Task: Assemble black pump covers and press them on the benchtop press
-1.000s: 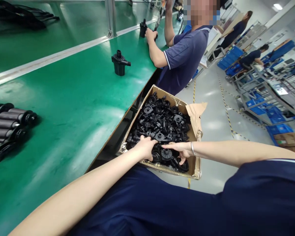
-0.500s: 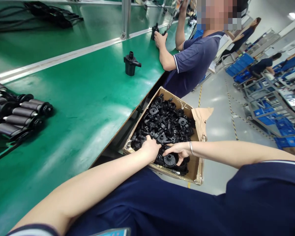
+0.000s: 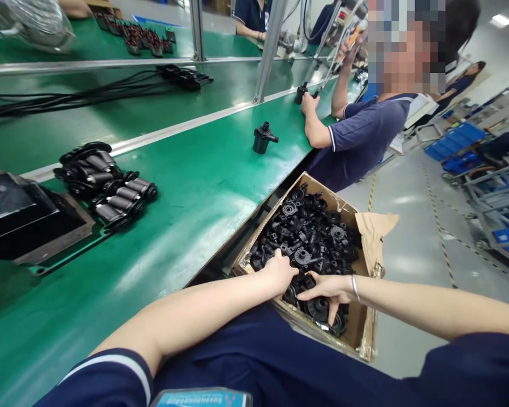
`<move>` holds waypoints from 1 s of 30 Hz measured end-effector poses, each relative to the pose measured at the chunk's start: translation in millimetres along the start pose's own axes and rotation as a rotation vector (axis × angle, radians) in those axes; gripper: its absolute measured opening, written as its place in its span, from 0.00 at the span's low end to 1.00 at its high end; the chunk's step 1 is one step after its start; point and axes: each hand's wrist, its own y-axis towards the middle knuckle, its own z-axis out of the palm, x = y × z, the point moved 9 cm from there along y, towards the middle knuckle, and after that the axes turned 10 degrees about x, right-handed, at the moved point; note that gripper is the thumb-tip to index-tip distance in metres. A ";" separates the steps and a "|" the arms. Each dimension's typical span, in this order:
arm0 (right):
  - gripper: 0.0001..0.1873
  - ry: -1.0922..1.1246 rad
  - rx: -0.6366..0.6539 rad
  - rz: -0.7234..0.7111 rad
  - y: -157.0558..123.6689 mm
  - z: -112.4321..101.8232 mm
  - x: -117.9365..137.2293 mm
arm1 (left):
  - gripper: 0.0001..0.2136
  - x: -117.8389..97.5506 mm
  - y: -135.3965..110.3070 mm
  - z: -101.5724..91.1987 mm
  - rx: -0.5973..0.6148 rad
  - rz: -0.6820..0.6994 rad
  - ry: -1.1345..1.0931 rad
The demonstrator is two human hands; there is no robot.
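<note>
Both my hands reach into a cardboard box (image 3: 367, 330) full of black plastic parts (image 3: 311, 234), at my right beside the green bench. My left hand (image 3: 280, 272) is curled down into the near heap, fingers closed round parts I cannot make out. My right hand (image 3: 328, 294), with a bracelet at the wrist, lies over the near corner of the heap, fingers bent onto round black parts there.
A green bench top (image 3: 161, 215) runs to my left with a pile of black cylinders (image 3: 106, 189), a dark tray (image 3: 21, 223), one upright black part (image 3: 263, 137) and cables (image 3: 110, 87). A co-worker in a blue shirt (image 3: 360, 135) works beyond the box. Blue crates (image 3: 453, 141) stand across the aisle.
The view has swung left and up, showing more of the bench. My hands stay in the near end of the box, and the right hand has shifted slightly nearer over the parts.
</note>
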 end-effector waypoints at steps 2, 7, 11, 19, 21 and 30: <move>0.58 0.027 -0.036 -0.009 5.1 -2.6 2.9 | 0.36 0.7 1.4 0.4 -0.007 0.011 -0.005; 0.47 0.111 -0.195 -0.111 2.8 -15.9 13.8 | 0.33 1.4 -11.3 -16.9 -0.132 0.079 -0.065; 0.42 0.180 -0.254 -0.231 -8.1 -20.1 22.0 | 0.27 -0.8 -21.9 -38.7 -0.207 0.147 -0.062; 0.36 0.141 -0.350 -0.557 -82.5 -23.8 90.6 | 0.13 -7.5 -50.6 -108.4 -0.369 0.118 -0.027; 0.38 0.090 -0.382 -0.628 -107.3 -27.8 118.3 | 0.14 1.2 -62.0 -131.9 -0.469 0.083 -0.039; 0.36 -0.220 -0.247 -0.963 -118.9 26.3 297.6 | 0.13 127.6 -165.7 -176.5 -0.823 -0.173 -0.048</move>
